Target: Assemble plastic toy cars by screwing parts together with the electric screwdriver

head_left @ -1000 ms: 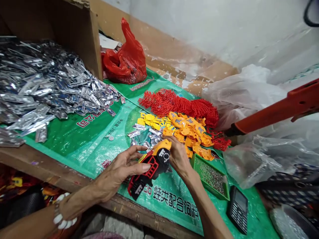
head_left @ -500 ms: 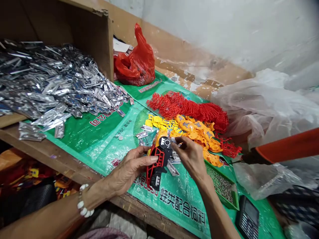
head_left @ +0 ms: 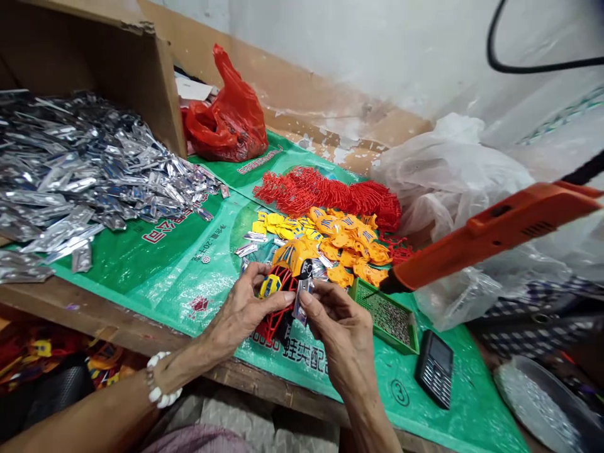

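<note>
My left hand [head_left: 238, 311] is wrapped round a toy car [head_left: 291, 255] with an orange front, a red lattice frame, a yellow piece and dark wheels. Between the thumb and fingers of my right hand [head_left: 342, 324] is a shiny silver plastic part [head_left: 302, 301], held against the car's side. The car is tilted above the green sheet, its orange end away from me. Just beyond lie orange car panels [head_left: 349, 233], small yellow parts [head_left: 274, 221] and loose silver parts. Behind them is a heap of red lattice frames [head_left: 325, 192].
An orange electric screwdriver [head_left: 481, 236] hangs at right, its tip near a green tray [head_left: 411, 333] of small screws. A black keypad phone [head_left: 435, 368] lies nearby. Silver parts [head_left: 94, 163] spill from a cardboard box [head_left: 165, 94] at left. A red bag [head_left: 236, 126] sits behind.
The toy car has been turned so its orange top and yellow piece show. My right hand now presses a silver part to its side. The view has shifted right.
</note>
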### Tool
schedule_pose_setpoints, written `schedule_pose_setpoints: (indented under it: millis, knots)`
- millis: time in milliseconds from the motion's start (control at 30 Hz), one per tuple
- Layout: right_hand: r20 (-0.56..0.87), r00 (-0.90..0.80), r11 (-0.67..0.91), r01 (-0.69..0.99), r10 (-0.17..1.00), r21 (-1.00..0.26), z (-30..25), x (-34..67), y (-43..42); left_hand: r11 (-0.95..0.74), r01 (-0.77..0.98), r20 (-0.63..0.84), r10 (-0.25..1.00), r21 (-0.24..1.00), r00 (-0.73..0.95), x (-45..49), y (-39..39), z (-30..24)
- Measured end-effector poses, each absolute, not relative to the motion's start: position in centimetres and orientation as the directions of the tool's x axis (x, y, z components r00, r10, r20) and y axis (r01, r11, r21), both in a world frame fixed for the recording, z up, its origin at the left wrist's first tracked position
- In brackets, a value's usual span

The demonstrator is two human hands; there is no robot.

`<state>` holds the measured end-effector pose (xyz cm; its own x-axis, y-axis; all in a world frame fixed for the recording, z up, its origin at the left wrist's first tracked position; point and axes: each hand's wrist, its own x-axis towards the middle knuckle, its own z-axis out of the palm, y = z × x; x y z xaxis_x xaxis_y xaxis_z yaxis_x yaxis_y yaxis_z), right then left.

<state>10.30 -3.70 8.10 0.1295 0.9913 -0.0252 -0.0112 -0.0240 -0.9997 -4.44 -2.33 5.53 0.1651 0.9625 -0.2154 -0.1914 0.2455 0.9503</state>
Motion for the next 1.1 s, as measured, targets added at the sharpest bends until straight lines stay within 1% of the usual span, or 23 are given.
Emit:
schedule_pose_setpoints:
  millis: [67,200,333,600,733,867,967,1100]
  knots:
    - [-0.064,0.12,-0.055,-0.077,0.991,-0.996,7.7,10.5,-3.9,0.226,-0.132,-0.205,0.966,0.965,0.156,-4.3,-2.2,5.4]
    - [-0.127,0.134,-0.098,-0.207,0.983,-0.973,7.0,10.7,-4.5,0.22,-0.196,-0.191,0.969,0.956,0.16,-3.5,-2.6,4.7]
    - [-0.149,0.148,-0.108,-0.255,0.978,-0.961,6.6,11.0,-5.2,0.242,-0.156,-0.215,0.961,0.958,0.172,-3.0,-3.0,4.5]
    - [-0.134,0.179,-0.096,-0.205,0.975,-0.974,7.1,13.2,-5.5,0.262,-0.049,-0.25,0.951,0.964,0.18,-3.3,-2.7,5.1]
    - [-0.145,0.109,-0.125,-0.173,0.983,-0.977,6.9,13.7,-5.7,0.241,-0.016,-0.234,0.954,0.97,0.186,-3.0,-2.6,5.3]
    - [-0.085,0.122,-0.074,-0.093,0.989,-0.993,6.5,12.9,-6.0,0.209,-0.003,-0.205,0.958,0.978,0.201,-2.4,-2.9,5.9]
    - [-0.074,0.158,-0.056,-0.117,0.985,-0.991,6.4,12.4,-6.0,0.203,0.032,-0.206,0.958,0.979,0.2,-2.3,-3.1,6.1]
    - [-0.102,0.17,-0.071,-0.179,0.98,-0.981,6.7,12.3,-5.8,0.187,0.08,-0.199,0.96,0.979,0.198,-2.4,-3.1,5.9]
